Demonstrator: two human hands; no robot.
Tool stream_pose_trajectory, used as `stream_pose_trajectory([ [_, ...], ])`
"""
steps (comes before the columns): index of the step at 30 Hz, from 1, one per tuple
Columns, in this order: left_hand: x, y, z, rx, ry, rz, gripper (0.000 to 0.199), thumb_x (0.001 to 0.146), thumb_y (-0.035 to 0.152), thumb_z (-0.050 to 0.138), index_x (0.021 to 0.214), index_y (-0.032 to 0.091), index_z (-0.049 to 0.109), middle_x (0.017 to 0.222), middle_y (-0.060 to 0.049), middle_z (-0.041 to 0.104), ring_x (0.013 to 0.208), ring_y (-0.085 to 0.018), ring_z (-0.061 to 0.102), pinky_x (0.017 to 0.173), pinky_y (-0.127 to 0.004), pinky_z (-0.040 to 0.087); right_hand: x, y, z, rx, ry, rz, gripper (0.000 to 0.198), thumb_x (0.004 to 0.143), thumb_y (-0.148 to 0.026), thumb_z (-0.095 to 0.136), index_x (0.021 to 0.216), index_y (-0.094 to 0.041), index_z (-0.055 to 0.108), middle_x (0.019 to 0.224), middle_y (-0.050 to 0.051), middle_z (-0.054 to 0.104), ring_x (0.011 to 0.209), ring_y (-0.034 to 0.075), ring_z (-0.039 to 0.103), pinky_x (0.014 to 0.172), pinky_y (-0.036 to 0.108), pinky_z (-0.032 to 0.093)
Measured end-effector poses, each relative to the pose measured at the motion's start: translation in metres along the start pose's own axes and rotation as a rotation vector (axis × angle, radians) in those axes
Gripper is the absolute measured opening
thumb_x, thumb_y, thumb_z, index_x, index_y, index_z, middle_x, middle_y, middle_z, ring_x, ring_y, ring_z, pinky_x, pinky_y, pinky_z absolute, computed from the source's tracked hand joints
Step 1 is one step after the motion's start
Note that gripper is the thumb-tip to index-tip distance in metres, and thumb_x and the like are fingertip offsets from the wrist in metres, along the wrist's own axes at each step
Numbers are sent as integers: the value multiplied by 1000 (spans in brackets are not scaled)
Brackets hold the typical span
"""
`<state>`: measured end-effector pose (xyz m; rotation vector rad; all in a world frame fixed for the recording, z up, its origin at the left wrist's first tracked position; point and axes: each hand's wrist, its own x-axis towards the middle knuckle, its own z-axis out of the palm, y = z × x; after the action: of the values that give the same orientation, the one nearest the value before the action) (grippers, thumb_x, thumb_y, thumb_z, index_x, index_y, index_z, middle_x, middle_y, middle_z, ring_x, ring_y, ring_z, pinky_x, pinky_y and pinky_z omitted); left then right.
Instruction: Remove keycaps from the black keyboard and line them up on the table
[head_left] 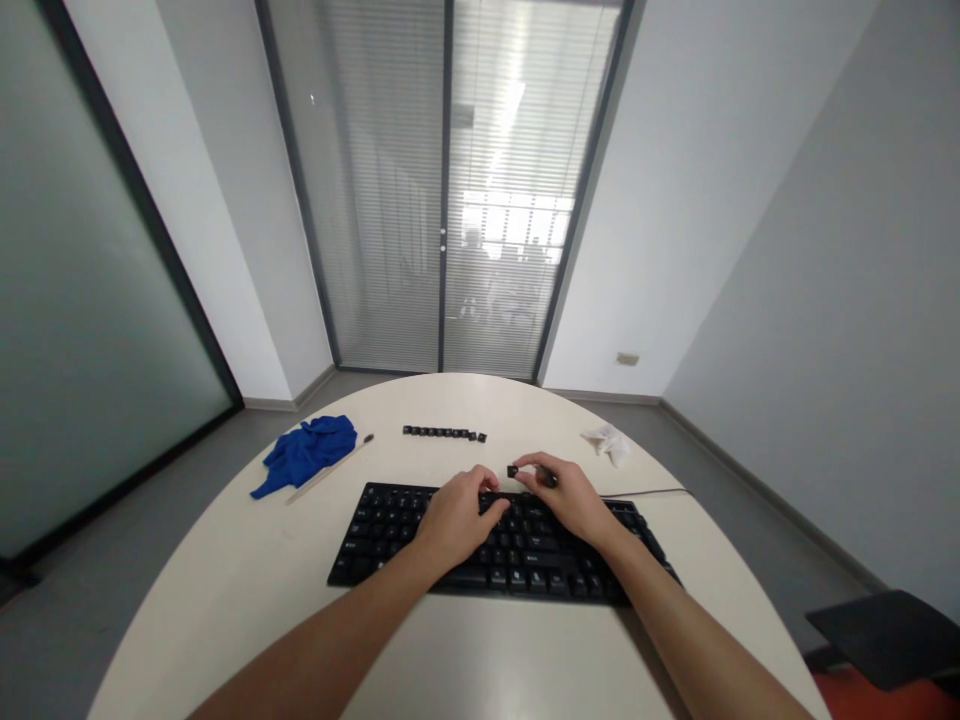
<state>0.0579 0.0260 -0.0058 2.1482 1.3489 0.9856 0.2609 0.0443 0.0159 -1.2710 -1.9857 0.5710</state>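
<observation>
A black keyboard [536, 580] lies across the table in front of me. My left hand [461, 515] rests over its upper middle keys, fingers bent and thumb apart from them, with nothing visible in it. Just past the keyboard's back edge, my right hand [562, 495] pinches a small black keycap [512, 471] between thumb and forefinger. A dark object [547, 478], mostly covered by the fingers, is also tucked in that hand; its kind cannot be made out. Farther back, several loose black keycaps [442, 433] stand in a row.
A blue cloth [311, 452] lies at the left with a thin brush [330, 470] beside it. Crumpled white tissue [609, 443] sits at the back right. The keyboard's cable [649, 492] runs to the right edge of the round table [225, 600]. A chair [892, 640] stands at right.
</observation>
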Motion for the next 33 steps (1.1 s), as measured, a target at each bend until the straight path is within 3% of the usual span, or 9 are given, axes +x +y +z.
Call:
stream_pose_trajectory([
  [3,-2,1,0,113,-25,65,9,86,26,58,94,22,60,94,-4,66,92,-22,60,82,-35,47,14,8,-3,-102,60,70,27,87,-39,59,101,-18,70,83,3,70,74,19,62,71,28,44],
  [9,-3,1,1,140,-33,113,10,86,22,56,95,21,61,95,-4,65,94,-22,58,85,-35,46,50,28,3,-382,-34,131,18,82,-29,63,94,-19,72,85,6,73,79,20,66,72,26,44],
  [18,-1,5,-1,138,-45,140,6,86,19,55,87,21,61,92,-3,66,92,-21,57,84,-34,45,88,41,28,-440,-44,161,18,79,-29,68,93,-20,73,90,7,73,82,20,65,72,26,42],
  [33,0,5,0,152,-44,142,7,86,20,55,83,21,61,90,-3,66,91,-22,57,83,-34,45,102,38,48,-476,-36,171,19,83,-28,64,100,-21,69,93,8,73,88,23,66,74,27,42],
])
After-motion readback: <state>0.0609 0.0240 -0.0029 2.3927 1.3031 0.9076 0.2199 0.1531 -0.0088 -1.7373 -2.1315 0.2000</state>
